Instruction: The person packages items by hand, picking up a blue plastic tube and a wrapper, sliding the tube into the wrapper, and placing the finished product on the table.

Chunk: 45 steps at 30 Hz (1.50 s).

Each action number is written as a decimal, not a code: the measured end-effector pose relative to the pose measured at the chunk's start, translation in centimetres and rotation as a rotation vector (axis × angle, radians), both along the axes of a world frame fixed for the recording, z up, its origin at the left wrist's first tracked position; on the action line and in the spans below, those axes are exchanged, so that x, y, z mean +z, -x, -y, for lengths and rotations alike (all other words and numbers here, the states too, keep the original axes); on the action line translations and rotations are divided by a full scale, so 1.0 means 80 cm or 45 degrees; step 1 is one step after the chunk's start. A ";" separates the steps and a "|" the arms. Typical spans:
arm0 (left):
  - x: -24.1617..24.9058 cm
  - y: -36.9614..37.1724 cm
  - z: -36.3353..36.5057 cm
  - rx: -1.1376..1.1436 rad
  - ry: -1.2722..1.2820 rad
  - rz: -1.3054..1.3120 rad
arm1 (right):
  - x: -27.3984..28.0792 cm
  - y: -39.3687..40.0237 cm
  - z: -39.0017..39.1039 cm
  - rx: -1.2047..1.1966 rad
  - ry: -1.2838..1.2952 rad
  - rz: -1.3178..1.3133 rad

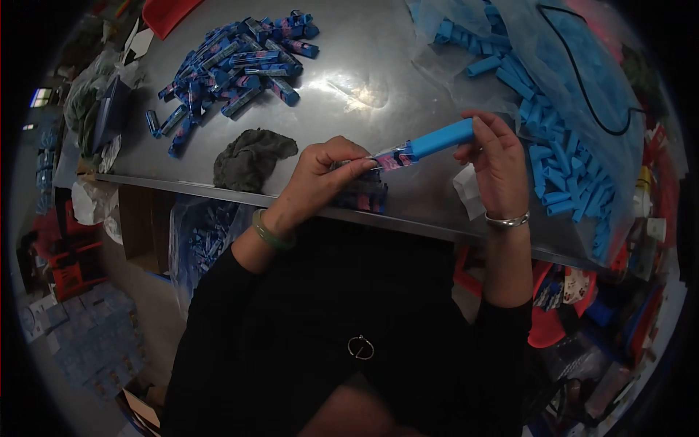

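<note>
My left hand (327, 172) pinches the end of a clear printed wrapper (395, 159) with a pink and dark blue pattern. My right hand (497, 157) grips the far end of a plain light blue stick-shaped piece (442, 138), whose near end meets the mouth of that wrapper. Below my left fingers, a small stack of flat printed wrappers (364, 198) lies by the table's front edge, partly covered by the hand. Close to my right wrist is a crumpled white paper piece (467, 191).
A pile of wrapped blue pieces (233, 65) lies at the back left of the metal table (349, 95). A dark cloth (251, 156) is left of my hands. Loose light blue pieces (557, 160) spill from a clear plastic bag (619, 175) at right. A bag of wrapped pieces (211, 237) stands below the edge.
</note>
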State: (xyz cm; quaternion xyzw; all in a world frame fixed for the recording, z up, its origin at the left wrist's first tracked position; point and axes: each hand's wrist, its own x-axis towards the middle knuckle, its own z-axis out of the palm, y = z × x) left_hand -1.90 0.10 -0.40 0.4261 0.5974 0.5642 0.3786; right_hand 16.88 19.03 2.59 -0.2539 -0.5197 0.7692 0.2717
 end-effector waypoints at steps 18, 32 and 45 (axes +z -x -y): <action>0.015 -0.019 -0.005 -0.217 0.153 0.851 | 0.009 0.019 0.056 0.274 -1.070 0.221; 0.015 -0.032 -0.007 -0.248 0.077 1.264 | 0.002 0.025 0.101 0.101 -1.593 0.271; 0.016 -0.039 -0.001 -0.405 -0.025 1.493 | -0.006 0.025 0.103 0.151 -1.519 0.113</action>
